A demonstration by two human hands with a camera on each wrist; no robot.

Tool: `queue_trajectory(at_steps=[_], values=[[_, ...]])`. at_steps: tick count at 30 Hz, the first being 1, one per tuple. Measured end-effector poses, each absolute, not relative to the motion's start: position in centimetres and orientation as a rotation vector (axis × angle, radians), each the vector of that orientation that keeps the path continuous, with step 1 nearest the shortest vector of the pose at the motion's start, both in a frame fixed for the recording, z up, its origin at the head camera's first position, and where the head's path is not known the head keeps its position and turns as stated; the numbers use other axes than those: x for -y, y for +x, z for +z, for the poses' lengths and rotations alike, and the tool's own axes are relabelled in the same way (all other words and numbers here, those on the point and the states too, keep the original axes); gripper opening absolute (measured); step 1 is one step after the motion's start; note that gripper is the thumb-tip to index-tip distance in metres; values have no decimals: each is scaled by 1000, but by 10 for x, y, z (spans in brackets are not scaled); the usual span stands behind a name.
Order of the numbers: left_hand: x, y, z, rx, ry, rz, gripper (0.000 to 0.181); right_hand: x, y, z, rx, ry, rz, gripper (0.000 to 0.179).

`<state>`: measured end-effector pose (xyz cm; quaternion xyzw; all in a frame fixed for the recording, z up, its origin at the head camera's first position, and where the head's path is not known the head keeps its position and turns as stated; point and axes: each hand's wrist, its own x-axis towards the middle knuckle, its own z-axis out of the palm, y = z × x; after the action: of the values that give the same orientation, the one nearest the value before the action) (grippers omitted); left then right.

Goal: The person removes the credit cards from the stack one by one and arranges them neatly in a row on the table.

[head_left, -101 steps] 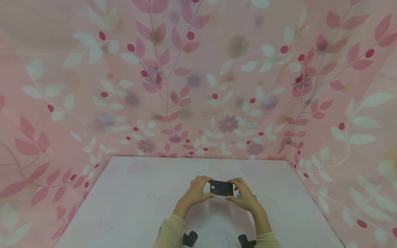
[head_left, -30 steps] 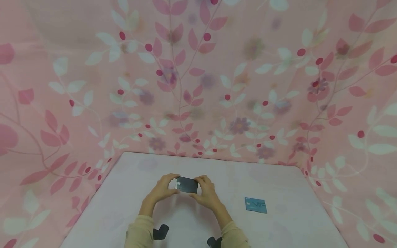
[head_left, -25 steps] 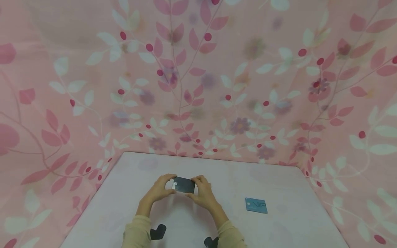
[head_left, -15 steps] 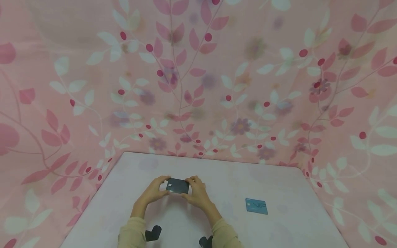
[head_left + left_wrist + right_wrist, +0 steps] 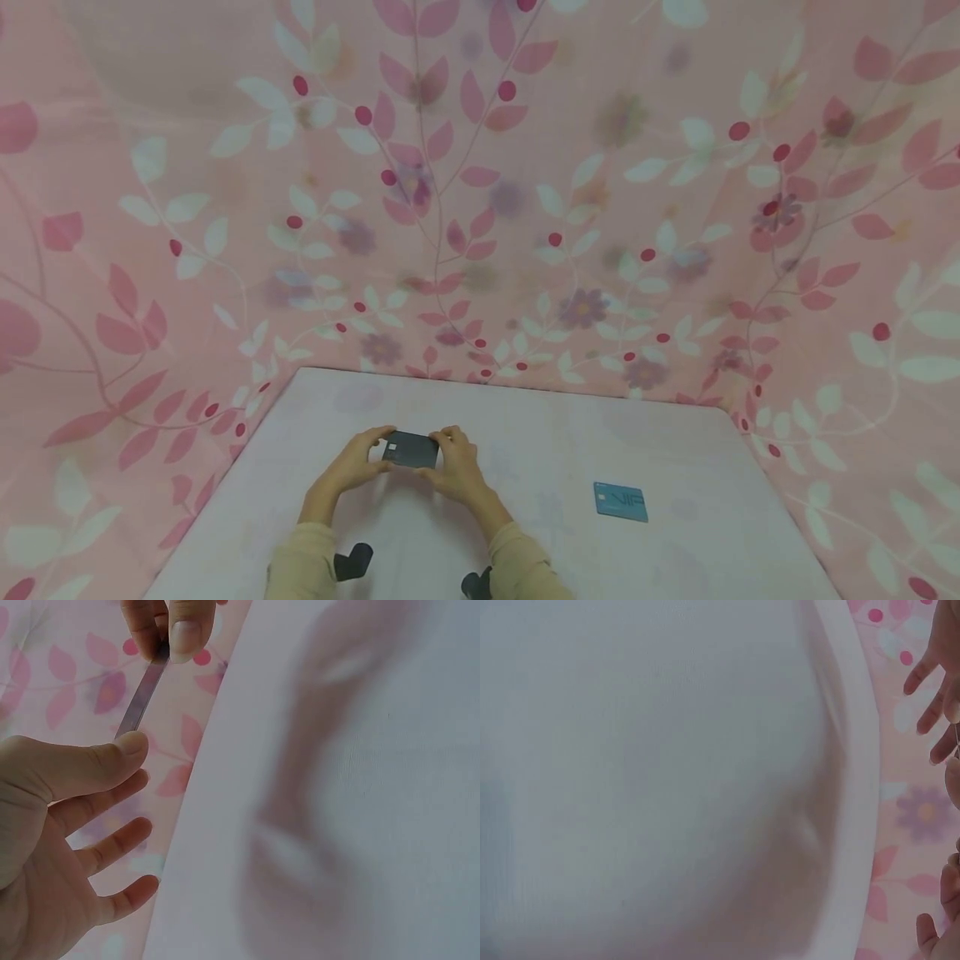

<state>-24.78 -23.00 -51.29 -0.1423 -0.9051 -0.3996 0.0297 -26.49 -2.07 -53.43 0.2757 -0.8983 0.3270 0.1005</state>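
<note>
A dark bank card (image 5: 411, 450) with a pale chip is held up over the white table in the head view, its long side level. My left hand (image 5: 352, 461) pinches its left end between thumb and fingers. At the right end, my right hand (image 5: 457, 468) pinches it the same way. In the left wrist view the card (image 5: 142, 701) shows edge-on, a thumb at each end, and several left-hand fingers (image 5: 120, 844) spread apart below it. Only parts of the hands enter the right wrist view, at its right edge.
A blue card (image 5: 620, 502) with a chip and VIP lettering lies flat on the table (image 5: 555, 550), right of both hands. Pink floral cloth (image 5: 480, 250) rises behind and beside the table. Black wrist mounts (image 5: 352, 562) stick out by the sleeves.
Both hands have carried the dark card leftward over the table, keeping their grip. The blue card, mostly hidden by the right hand at first, now shows whole, lying on the table.
</note>
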Motion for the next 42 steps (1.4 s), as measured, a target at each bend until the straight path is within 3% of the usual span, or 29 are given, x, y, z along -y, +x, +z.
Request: queue_trajectory(at_steps=[42], values=[[267, -251, -562, 2902, -169, -1120, 62, 80, -274, -577, 2825, 728, 813, 57]])
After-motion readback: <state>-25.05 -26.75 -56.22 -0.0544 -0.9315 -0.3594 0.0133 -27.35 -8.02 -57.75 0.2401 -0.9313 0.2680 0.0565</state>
